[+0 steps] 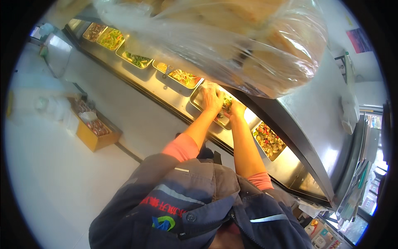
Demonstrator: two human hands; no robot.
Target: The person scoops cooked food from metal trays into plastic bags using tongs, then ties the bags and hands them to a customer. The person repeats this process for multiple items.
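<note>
Both of my arms reach forward to a metal food tray (197, 99) under the warm light of a display counter. My left hand (212, 98) is over the tray, its fingers bent and pressed toward the far side. Close beside it, my right hand (235, 109) is curled at the tray's right part. Between the hands shows some green food (226, 102). What the fingers hold is mostly hidden by the hands. To the left lies a tray of shredded vegetables (182, 77), with scissors or tongs (167, 72) on its edge.
Right of my hands stands a tray of clams with red and green pieces (268, 139). Further left are more vegetable trays (111, 39). A clear plastic bag of bread-like pieces (265, 54) rests overhead on the metal hood (327, 108). A cardboard box (94, 133) with packages sits at left.
</note>
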